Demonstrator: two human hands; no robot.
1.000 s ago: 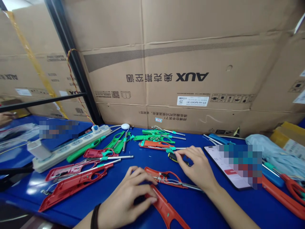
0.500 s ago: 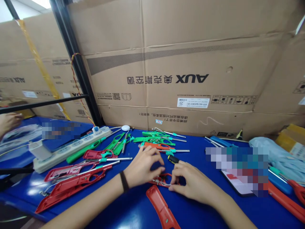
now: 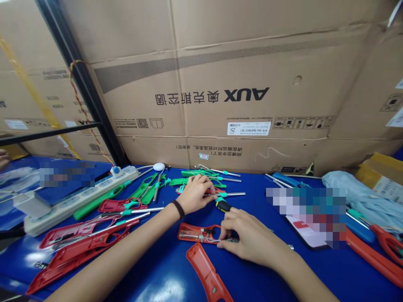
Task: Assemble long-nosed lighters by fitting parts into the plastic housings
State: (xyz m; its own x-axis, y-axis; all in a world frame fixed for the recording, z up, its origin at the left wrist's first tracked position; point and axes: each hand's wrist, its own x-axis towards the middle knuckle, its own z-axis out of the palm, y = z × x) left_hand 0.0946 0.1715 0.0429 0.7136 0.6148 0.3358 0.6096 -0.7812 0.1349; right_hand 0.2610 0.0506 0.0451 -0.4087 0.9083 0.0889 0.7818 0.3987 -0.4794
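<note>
Right hand: While its thumb and index fingertips nearly meet, the right hand [image 3: 244,233] bends over the handle end of the open red lighter shell [image 3: 192,233], near the white wires; whether it pinches wire or shell, I cannot tell.
Left hand: Farther back, the left hand [image 3: 195,195] curls its fingers down over the orange lighter [image 3: 234,194]; its grip is hidden, so I cannot tell what it pinches.
Open red shell: It lies on the blue tabletop [image 3: 163,264], parts showing inside.
Loose red half: The red half shell [image 3: 208,272] lies just beside it, nearer the person, slanting, hollow side up.
Screwdriver: The black-and-yellow handle [image 3: 223,206] sits between the two hands.
Left side: Several red lighter pieces [image 3: 86,251] lie near a white power strip [image 3: 78,197].
Right side: A phone [image 3: 308,235], partly blurred, lies near a pale blue bag [image 3: 359,197].
</note>
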